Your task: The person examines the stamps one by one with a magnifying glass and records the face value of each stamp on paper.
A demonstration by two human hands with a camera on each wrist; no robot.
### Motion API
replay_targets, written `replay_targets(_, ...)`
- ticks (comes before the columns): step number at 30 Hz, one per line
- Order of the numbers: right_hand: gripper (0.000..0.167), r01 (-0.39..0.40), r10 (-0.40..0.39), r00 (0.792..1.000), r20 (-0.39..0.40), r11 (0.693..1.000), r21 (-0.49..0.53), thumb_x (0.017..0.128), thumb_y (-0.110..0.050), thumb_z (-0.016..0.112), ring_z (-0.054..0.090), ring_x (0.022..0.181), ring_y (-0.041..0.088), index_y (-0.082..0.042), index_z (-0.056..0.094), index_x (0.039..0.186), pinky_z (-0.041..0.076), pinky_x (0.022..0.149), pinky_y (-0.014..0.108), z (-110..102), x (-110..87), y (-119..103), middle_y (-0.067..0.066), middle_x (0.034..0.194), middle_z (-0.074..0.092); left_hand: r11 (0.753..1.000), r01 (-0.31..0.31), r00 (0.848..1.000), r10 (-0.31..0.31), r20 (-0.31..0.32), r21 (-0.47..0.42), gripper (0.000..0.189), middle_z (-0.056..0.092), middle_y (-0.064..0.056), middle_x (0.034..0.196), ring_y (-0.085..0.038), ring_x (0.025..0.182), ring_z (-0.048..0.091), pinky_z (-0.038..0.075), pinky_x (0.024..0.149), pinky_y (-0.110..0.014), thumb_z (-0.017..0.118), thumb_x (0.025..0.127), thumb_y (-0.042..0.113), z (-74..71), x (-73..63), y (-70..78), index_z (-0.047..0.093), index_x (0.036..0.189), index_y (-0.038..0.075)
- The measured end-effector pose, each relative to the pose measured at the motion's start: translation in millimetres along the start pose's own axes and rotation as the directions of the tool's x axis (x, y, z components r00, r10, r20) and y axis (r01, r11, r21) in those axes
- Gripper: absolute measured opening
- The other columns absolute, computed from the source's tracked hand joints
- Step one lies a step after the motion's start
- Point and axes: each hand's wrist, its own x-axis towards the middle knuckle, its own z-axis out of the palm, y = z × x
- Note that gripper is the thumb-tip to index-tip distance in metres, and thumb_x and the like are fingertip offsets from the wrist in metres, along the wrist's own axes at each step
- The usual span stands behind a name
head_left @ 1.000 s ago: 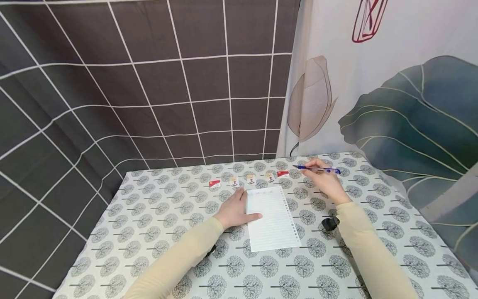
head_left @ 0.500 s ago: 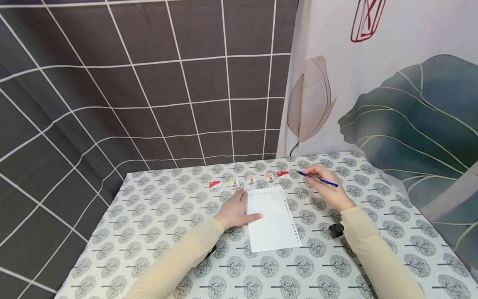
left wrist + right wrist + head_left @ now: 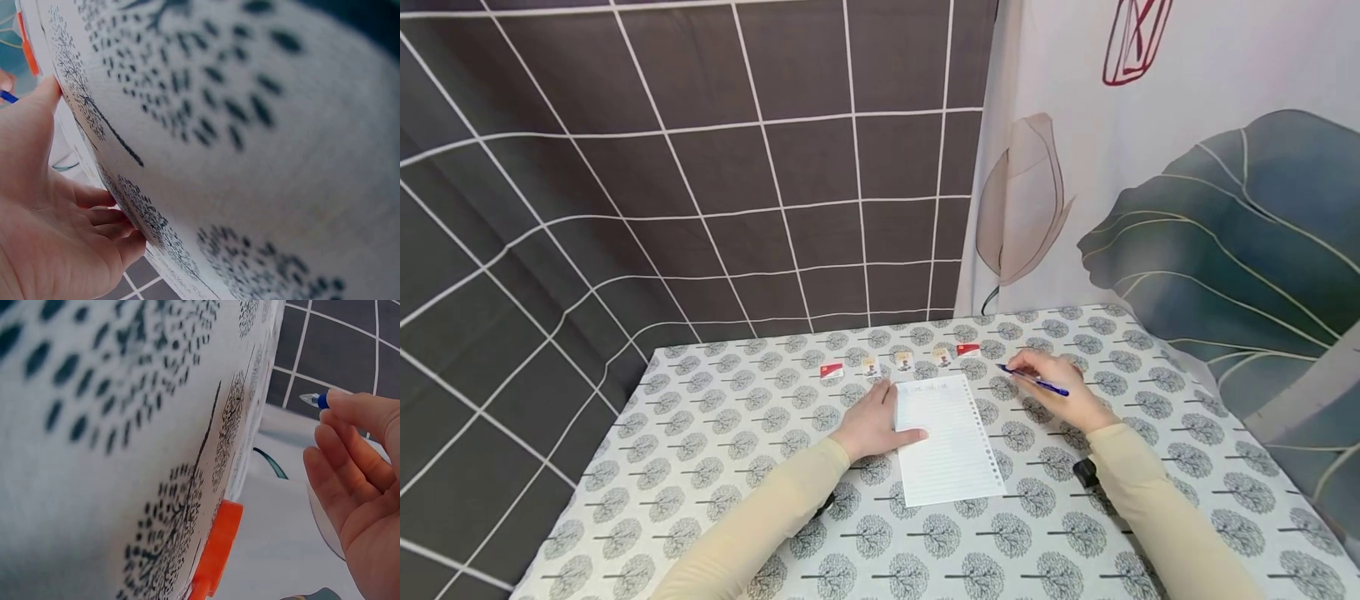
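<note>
My left hand (image 3: 876, 421) rests on the left edge of a lined sheet of paper (image 3: 951, 454), its thumb lying across the page. The sheet has punched holes down its right side and faint marks along the top. To the right of it my right hand (image 3: 1067, 398) pinches a blue pen (image 3: 1051, 387) between thumb and fingers, off the paper. In the right wrist view the pen's clear tip (image 3: 309, 399) sticks out beyond the fingertips, pointing toward the dark grid cloth. The left wrist view shows the left palm (image 3: 56, 244) with its fingertips at the tabletop.
Behind the sheet lie several small cards in a row, from a red-and-white card (image 3: 831, 370) at left to another red-and-white card (image 3: 968, 350) at right. An orange object (image 3: 219, 547) stands at the table surface in the right wrist view. Hanging cloths (image 3: 812, 167) back the patterned tablecloth (image 3: 722, 467).
My right hand has come down and nearer to me with the pen, whose angle has tilted. The left hand and the paper have stayed in place.
</note>
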Motion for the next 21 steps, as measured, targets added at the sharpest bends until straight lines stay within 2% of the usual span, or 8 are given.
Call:
replay_targets(5, 0.014, -0.025, 0.027, 0.996, 0.086, 0.999, -0.02, 0.091, -0.001, 0.072, 0.07, 0.089, 0.021, -0.007, 0.068, 0.103, 0.06, 0.079, 0.041, -0.6, 2.2, -0.9, 0.006, 0.099, 0.074, 1.0, 0.004, 1.0, -0.004, -0.001, 0.005, 0.108, 0.027, -0.025, 0.161, -0.038, 0.147, 0.031, 0.033, 0.118, -0.046, 0.058, 0.087, 0.074, 0.9, 0.5, -1.2, 0.034, 0.152, -0.008)
replay_targets(8, 0.015, -0.001, 0.0, 0.992, 0.126, 1.0, 0.007, 0.092, -0.001, 0.071, 0.07, 0.094, 0.023, -0.006, 0.068, 0.106, 0.059, 0.084, 0.043, -0.4, 2.6, -1.7, 0.008, 0.103, 0.074, 1.0, 0.004, 1.0, -0.004, -0.002, 0.009, 0.108, 0.027, -0.024, 0.161, -0.037, 0.147, 0.03, 0.033, 0.119, -0.045, 0.058, 0.086, 0.075, 1.6, 0.9, -1.6, 0.034, 0.152, -0.007)
replay_targets(13, 0.018, 0.064, -0.068, 0.989, 0.132, 0.998, 0.028, 0.091, 0.002, 0.07, 0.071, 0.096, 0.026, -0.004, 0.067, 0.108, 0.059, 0.085, 0.045, -0.3, 2.8, -1.6, 0.01, 0.104, 0.074, 1.0, 0.009, 1.0, -0.009, 0.005, 0.014, 0.108, 0.027, -0.024, 0.161, -0.037, 0.148, 0.029, 0.032, 0.119, -0.044, 0.058, 0.086, 0.075, 2.3, 2.2, -1.8, 0.033, 0.153, -0.007)
replay_targets(16, 0.022, 0.078, -0.079, 0.987, 0.14, 0.997, 0.014, 0.088, 0.006, 0.072, 0.071, 0.094, 0.027, -0.004, 0.067, 0.107, 0.06, 0.085, 0.046, 0.2, 2.1, 1.4, 0.01, 0.104, 0.074, 1.0, 0.008, 1.0, -0.008, 0.007, 0.009, 0.108, 0.026, -0.024, 0.161, -0.037, 0.148, 0.029, 0.032, 0.119, -0.044, 0.059, 0.086, 0.074, 2.3, 2.4, -1.7, 0.033, 0.153, -0.007)
replay_targets(21, 0.025, -0.002, 0.01, 0.985, 0.172, 0.999, -0.049, 0.086, 0.004, 0.074, 0.071, 0.089, 0.023, -0.009, 0.069, 0.107, 0.061, 0.08, 0.041, 2.4, 1.1, 6.8, 0.005, 0.099, 0.074, 1.0, 0.009, 1.0, -0.009, 0.008, 0.005, 0.107, 0.027, -0.024, 0.161, -0.037, 0.148, 0.029, 0.033, 0.119, -0.044, 0.059, 0.086, 0.073, 2.7, 1.7, -1.3, 0.034, 0.152, -0.008)
